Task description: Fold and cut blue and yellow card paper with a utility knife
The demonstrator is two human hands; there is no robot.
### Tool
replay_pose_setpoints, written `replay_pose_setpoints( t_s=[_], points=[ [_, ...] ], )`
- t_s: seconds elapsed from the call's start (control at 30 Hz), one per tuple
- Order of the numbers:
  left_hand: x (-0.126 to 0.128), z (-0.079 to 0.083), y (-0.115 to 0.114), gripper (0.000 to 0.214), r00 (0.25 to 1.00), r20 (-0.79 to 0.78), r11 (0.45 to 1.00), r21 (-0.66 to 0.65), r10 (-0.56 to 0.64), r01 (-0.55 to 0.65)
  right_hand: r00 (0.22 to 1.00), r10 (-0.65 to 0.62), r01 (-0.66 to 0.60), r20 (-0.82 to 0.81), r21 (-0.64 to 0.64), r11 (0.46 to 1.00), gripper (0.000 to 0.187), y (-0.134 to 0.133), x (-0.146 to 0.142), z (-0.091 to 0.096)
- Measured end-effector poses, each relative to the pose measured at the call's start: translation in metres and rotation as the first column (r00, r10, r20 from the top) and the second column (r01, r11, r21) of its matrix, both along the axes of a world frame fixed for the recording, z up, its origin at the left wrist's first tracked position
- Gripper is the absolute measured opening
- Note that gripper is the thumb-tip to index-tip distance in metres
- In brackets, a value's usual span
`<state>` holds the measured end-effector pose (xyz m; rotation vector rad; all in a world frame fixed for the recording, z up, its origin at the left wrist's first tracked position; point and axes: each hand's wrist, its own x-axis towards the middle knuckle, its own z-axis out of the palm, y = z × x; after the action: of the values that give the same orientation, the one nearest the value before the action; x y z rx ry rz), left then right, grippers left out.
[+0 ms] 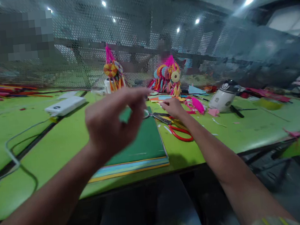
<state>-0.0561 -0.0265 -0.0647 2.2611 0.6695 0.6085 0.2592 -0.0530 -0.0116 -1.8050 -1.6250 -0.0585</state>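
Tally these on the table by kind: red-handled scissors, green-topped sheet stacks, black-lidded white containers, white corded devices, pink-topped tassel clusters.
Red-handled scissors: 1
Green-topped sheet stack: 1
Black-lidded white container: 1
White corded device: 1
Pink-topped tassel clusters: 2
Total: 6

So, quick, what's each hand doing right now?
Left hand: loosely curled above the green sheet; whether holding anything can't be told.
Right hand: partly curled near the scissors; grip can't be told either.

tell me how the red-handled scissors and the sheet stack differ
Colour: the scissors have red handles; the stack is dark green on top.
Shape: the scissors have looped handles; the stack is flat and straight-edged.
Size: the stack covers more table than the scissors.
Both lie on the green table.
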Motion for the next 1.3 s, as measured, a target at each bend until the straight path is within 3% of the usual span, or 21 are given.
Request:
replay_pose_setpoints(
  t_s=[0.13,0.27,0.33,0.4,0.53,0.7,0.87,1.13,1.3],
  points=[
    [0.053,0.041,0.02,0.033,0.982,0.074,0.985,-0.028,0.174,-0.173,1.0,0.011,-0.012,0.027,0.024,1.0,0.03,0.003,-0.005,-0.004],
    [0.079,0.058,0.067,0.031,0.929,0.086,0.933,0.002,0.359,-0.36,0.994,0.048,-0.051,0.094,0.036,0.998,0.029,0.007,-0.013,-0.011],
    [0.077,0.058,0.086,0.03,0.902,0.046,0.899,0.076,0.428,-0.431,0.988,0.078,-0.084,0.136,0.038,0.996,0.025,0.01,-0.02,-0.015],
    [0.07,0.054,0.094,0.027,0.905,0.0,0.892,0.17,0.426,-0.42,0.975,0.128,-0.136,0.182,0.029,0.99,0.021,0.011,-0.03,-0.018],
    [0.06,0.043,0.092,0.027,0.923,-0.085,0.898,0.28,0.376,-0.34,0.925,0.247,-0.245,0.288,-0.041,0.969,0.014,0.01,-0.057,-0.025],
    [0.06,0.037,0.093,0.032,0.937,-0.183,0.896,0.391,0.298,-0.209,0.852,0.225,-0.196,0.472,-0.111,0.974,0.032,0.012,-0.08,-0.036],
    [0.061,0.036,0.099,0.033,0.934,-0.246,0.912,0.381,0.257,-0.151,0.85,0.171,-0.106,0.498,-0.156,0.982,0.026,0.022,-0.073,-0.039],
    [0.058,0.028,0.095,0.029,0.936,-0.219,0.924,0.331,0.274,-0.193,0.844,0.185,-0.142,0.503,-0.123,0.982,0.018,0.023,-0.053,-0.046],
    [0.059,0.021,0.098,0.027,0.946,-0.195,0.925,0.331,0.261,-0.187,0.864,0.103,-0.069,0.493,-0.086,0.994,0.018,0.019,-0.027,-0.05]
  ],
)
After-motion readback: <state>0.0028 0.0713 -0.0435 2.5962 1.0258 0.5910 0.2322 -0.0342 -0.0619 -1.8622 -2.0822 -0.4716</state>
